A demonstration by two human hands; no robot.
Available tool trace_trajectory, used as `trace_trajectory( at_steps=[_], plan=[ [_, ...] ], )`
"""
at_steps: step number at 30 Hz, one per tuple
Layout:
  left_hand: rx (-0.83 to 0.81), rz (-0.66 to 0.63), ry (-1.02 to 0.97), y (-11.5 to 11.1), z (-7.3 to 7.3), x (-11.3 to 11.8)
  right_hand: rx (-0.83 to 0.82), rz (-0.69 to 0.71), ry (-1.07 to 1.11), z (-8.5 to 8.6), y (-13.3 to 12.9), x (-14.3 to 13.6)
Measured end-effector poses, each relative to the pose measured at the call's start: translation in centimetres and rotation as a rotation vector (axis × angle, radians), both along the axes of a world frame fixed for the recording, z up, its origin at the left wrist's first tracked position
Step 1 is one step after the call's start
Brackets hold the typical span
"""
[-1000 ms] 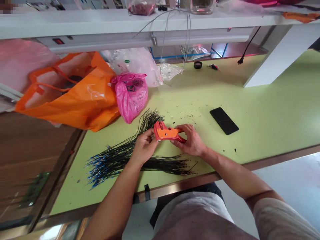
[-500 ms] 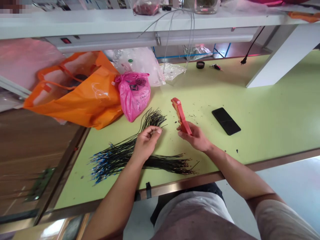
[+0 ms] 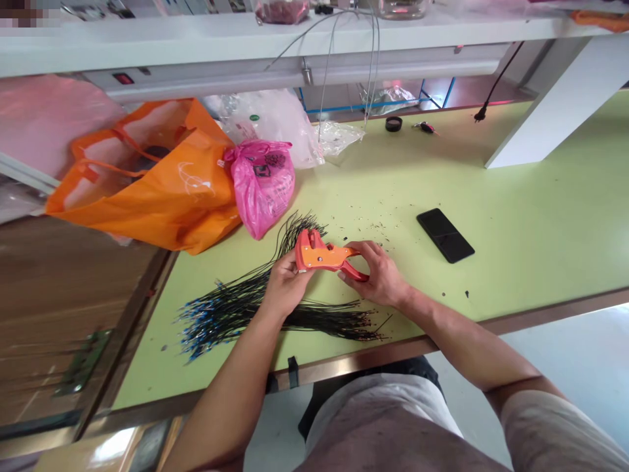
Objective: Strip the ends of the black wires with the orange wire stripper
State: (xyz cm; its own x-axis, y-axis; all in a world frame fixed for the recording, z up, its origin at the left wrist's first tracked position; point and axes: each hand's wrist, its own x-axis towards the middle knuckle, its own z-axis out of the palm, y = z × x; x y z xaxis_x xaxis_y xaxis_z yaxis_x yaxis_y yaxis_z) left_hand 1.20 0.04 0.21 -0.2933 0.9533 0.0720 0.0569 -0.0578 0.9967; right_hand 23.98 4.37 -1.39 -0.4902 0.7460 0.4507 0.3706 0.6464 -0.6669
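Observation:
My right hand is closed round the handles of a red and orange hand tool, which lies level with its head pointing left. The tool's head is over the fingers of my left hand. Those fingers are bent together at the black wires, and what they pinch is hidden behind the tool. Under and behind my left hand, one bundle of thin black wires runs up from the blue ends at the left. A second bundle stretches right, nearer the table's front edge, with copper-coloured tips.
On the green table a black phone lies to the right. An orange bag and a pink plastic bag stand at the back left. Wire scraps dot the middle. A white shelf spans the back.
My right hand has turned the tool from upright to level and brought its head left, against my left hand. My left hand has barely moved.

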Motion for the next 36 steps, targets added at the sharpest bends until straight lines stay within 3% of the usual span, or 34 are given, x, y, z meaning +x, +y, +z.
trace_trajectory(
  at_steps=[9, 17, 31, 36],
  plan=[
    [0.002, -0.042, 0.073, -0.4, 0.3, -0.3, 0.086, -0.026, -0.1, 0.1, -0.1, 0.0],
    [0.056, -0.076, 0.177, -0.1, -0.3, -1.4, 0.112, -0.027, -0.143, 0.1, -0.3, 0.1],
    [0.139, -0.114, 0.042, -0.1, -1.0, -1.8, 0.111, -0.032, -0.109, 0.8, -0.4, 0.0],
    [0.127, -0.142, 0.18, -0.5, -0.3, -2.0, 0.107, -0.025, -0.111, 0.8, -0.4, 0.1]
  ],
)
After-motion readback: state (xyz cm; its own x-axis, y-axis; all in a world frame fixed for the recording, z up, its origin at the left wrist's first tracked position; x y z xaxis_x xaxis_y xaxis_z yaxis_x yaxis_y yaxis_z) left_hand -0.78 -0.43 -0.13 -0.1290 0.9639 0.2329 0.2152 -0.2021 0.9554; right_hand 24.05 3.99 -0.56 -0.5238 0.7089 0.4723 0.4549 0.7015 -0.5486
